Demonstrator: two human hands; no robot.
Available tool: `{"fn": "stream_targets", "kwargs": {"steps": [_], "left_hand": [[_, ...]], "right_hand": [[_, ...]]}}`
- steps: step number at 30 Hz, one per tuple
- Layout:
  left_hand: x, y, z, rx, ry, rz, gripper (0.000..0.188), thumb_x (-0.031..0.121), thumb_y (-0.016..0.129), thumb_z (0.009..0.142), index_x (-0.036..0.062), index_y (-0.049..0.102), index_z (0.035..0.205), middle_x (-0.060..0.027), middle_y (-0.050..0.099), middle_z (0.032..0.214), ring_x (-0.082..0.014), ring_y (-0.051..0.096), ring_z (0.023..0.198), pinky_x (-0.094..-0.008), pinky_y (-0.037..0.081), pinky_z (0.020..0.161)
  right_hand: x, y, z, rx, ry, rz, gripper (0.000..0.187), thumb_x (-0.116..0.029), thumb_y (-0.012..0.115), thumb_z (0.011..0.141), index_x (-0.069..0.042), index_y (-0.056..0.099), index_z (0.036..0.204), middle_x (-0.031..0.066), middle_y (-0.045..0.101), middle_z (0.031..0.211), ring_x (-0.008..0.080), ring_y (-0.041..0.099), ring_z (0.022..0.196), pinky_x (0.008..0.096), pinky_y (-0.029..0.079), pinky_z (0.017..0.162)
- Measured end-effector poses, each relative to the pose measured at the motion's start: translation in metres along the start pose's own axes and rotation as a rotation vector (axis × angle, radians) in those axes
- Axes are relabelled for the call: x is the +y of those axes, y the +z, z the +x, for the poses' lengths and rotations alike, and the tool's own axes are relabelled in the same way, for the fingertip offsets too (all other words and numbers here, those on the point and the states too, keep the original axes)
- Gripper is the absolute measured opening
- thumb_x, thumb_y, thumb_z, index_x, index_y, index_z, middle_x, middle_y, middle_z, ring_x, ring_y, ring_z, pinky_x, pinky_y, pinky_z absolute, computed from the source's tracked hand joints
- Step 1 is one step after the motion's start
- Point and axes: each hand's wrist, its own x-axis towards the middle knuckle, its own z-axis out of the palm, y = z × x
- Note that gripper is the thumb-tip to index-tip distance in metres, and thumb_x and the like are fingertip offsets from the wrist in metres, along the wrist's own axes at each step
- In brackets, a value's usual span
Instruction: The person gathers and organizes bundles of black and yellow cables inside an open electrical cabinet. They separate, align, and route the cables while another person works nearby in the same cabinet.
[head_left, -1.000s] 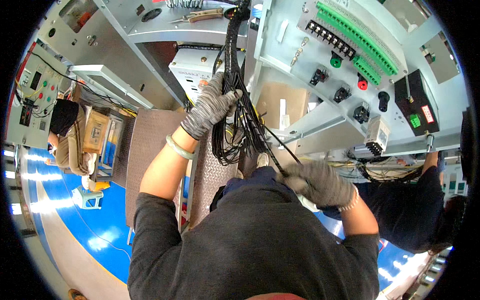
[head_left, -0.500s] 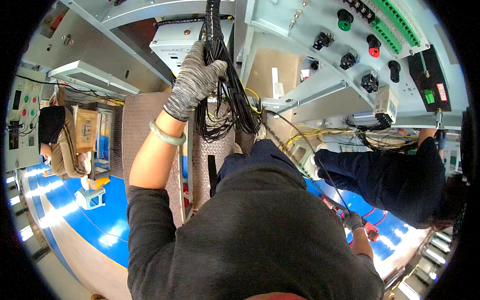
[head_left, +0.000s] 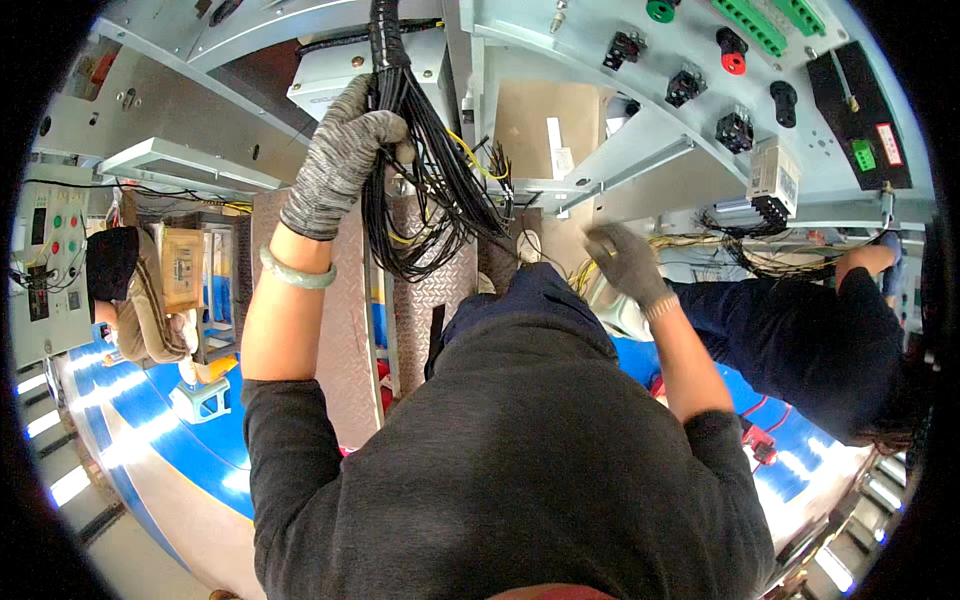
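My left hand (head_left: pixel 345 150), in a grey knitted glove, is closed around a thick bundle of black wires (head_left: pixel 430 170). Above the grip the bundle is wrapped in black tape (head_left: pixel 388 40); below it the wires fan out into hanging loops. A few yellow wires (head_left: pixel 462 155) run among them. To the right of the loops, apart from them, is my gloved right hand (head_left: pixel 628 265). Its fingers point left and are smeared by motion. No wire shows clearly in it.
Metal cabinet framing (head_left: pixel 640 165) surrounds the work, with a white box (head_left: pixel 310 92) behind my left hand. At upper right a panel carries green terminal blocks (head_left: pixel 750 25). A person in dark clothes (head_left: pixel 790 350) is close on my right; another (head_left: pixel 145 290) sits far left near a stool (head_left: pixel 200 400).
My right hand has come from the lower right, where it held a long black wire drawn taut, up toward the bundle. The left hand keeps its hold and appears slightly farther left.
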Motion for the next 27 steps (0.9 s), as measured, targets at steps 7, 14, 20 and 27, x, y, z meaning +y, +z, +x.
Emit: {"fn": "stream_targets", "kwargs": {"steps": [7,14,20,27], "left_hand": [[0.006,-0.006,-0.004,-0.053,-0.040,-0.069,0.030,0.006,0.054,0.076,0.0017,0.051,0.105,-0.0027,0.055,0.070,-0.0105,0.056,0.055,-0.0204,0.048,0.048],[0.015,-0.005,-0.006,-0.043,-0.075,0.006,0.039,0.011,0.057,0.075,-0.0023,0.049,0.111,-0.0041,0.054,0.062,-0.0106,0.051,0.051,-0.0208,0.041,0.048],[0.009,-0.018,-0.007,-0.015,-0.030,0.004,0.049,0.013,0.059,0.074,-0.0060,0.045,0.117,-0.0059,0.057,0.064,-0.0110,0.051,0.052,-0.0212,0.041,0.048],[0.012,-0.018,-0.005,-0.029,-0.065,0.138,0.047,0.009,0.054,0.075,-0.0027,0.046,0.120,-0.0048,0.058,0.069,-0.0096,0.053,0.056,-0.0201,0.044,0.053]], "right_hand": [[-0.062,0.043,0.086,-0.418,-0.334,0.023,0.052,-0.009,0.056,0.071,-0.008,0.047,0.122,0.0164,0.058,0.109,0.0292,0.057,0.100,0.0360,0.044,0.087],[0.007,0.142,0.101,-0.465,-0.397,-0.236,0.048,-0.017,0.061,0.068,-0.011,0.055,0.115,0.0098,0.056,0.115,0.0285,0.053,0.106,0.0352,0.041,0.089],[-0.016,0.094,0.089,-0.450,-0.361,-0.381,0.046,-0.021,0.066,0.063,-0.012,0.058,0.108,0.0131,0.051,0.121,0.0282,0.046,0.115,0.0401,0.029,0.102],[0.037,0.015,0.039,-0.318,-0.180,-0.317,0.030,-0.032,0.063,0.072,-0.015,0.059,0.097,0.0077,0.061,0.095,0.0276,0.055,0.097,0.0375,0.039,0.092]]}}
